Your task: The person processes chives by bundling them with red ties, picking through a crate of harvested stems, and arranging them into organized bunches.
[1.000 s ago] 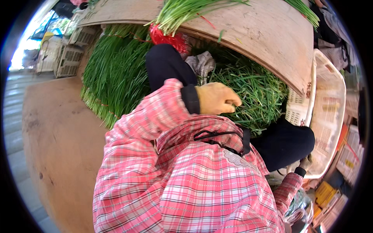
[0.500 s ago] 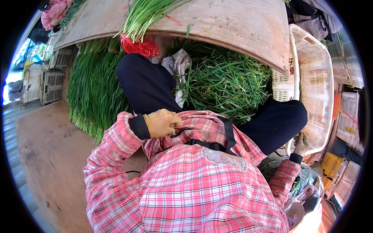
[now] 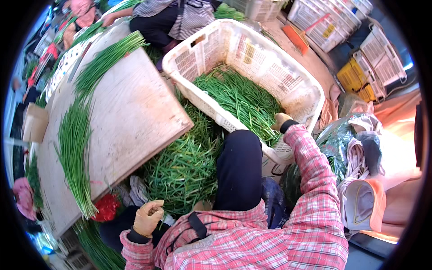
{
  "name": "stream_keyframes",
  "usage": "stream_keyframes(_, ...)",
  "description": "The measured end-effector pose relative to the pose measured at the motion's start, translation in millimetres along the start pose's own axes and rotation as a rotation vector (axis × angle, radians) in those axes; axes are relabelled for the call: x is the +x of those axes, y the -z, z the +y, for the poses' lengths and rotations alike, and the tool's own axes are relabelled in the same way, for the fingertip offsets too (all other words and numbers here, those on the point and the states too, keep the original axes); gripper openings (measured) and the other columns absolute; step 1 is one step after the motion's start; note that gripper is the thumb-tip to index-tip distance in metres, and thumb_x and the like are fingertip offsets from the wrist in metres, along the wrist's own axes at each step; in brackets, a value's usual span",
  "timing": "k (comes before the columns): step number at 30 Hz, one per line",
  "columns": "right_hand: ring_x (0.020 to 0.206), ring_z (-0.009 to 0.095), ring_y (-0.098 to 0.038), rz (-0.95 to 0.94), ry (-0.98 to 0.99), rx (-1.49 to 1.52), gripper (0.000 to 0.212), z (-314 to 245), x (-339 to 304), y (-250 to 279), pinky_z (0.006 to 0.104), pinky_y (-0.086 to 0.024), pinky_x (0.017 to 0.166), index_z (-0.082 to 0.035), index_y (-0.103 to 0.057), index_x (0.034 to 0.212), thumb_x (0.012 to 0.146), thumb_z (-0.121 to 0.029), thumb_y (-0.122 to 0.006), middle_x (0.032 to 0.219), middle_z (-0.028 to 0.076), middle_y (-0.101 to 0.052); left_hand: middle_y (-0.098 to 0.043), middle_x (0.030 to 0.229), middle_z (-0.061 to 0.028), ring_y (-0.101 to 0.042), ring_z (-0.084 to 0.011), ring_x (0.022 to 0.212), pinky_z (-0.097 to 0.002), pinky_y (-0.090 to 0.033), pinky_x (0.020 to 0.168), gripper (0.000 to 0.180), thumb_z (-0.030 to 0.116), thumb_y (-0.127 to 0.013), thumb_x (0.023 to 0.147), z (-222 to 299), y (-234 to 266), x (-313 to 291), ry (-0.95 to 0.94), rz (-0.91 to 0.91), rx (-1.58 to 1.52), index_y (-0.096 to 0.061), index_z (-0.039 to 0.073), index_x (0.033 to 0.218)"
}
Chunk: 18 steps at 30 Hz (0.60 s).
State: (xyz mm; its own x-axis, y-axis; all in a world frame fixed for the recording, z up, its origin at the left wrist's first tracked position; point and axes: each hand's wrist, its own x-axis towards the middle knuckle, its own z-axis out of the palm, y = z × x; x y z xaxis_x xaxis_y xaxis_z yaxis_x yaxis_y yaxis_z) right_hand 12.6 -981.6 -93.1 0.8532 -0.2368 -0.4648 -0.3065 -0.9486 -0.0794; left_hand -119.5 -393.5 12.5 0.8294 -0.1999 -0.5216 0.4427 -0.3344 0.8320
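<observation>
Right hand (image 3: pixel 281 120), gloved, is inside the white crate (image 3: pixel 306 85) by its near right wall, fingertips down at the long green stalks (image 3: pixel 240 96) that cover the crate floor. Fingers bent; cannot tell whether they grip any stalks or only touch them.

Left hand (image 3: pixel 148 218), also gloved, is over the lap, loosely curled and partly open, with nothing visible in it. Nearest to it: a crumpled pale cloth (image 3: pixel 137 191) and a clump of red strands (image 3: pixel 107 208).

Progress, as judged from the layout: two bundles, the lower one (image 3: pixel 74 148) and the upper one (image 3: pixel 108 63), lie gathered along the far side of the wooden surface (image 3: pixel 130 103). Remaining: the stalks in the crate, lying well below its rim, so the load looks partly used or only partly filled (cannot say which). A loose heap of leaves (image 3: pixel 184 162) lies between surface and crate, unsorted by its look.

Hard to make out: right fingertips, merged with the greens; the heap's far part, under the surface edge; more long greens at the lower left, mostly cut off; a co-worker (image 3: pixel 191 22) at the top, head out of frame.
</observation>
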Motion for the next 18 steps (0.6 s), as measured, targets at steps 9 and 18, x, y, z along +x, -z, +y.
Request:
stream_keyframes(9,0.101,0.025,-0.058,-0.174,0.074,0.029,0.078,51,96,-123,0.0349,-0.048,0.086,-0.001,-0.053,0.112,0.051,-0.04,-0.083,0.11,0.017,-0.059,-0.063,0.078,-0.0036,-0.058,-0.0091,0.067,-0.0235,-0.048,0.06,0.022,0.008,-0.059,0.083,48,-9,57,0.131,-0.024,0.036,-0.063,0.0,0.104)
stream_keyframes(18,0.107,0.026,-0.055,0.028,0.062,0.053,0.086,61,139,-117,0.0342,-0.047,0.089,-0.001,-0.048,0.119,0.054,-0.045,-0.082,0.117,0.016,-0.056,-0.061,0.07,-0.0055,-0.057,-0.0104,0.057,-0.0238,-0.048,0.054,0.02,0.014,-0.058,0.085,41,158,-123,0.494,0.547,0.294,-0.064,-0.002,0.095)
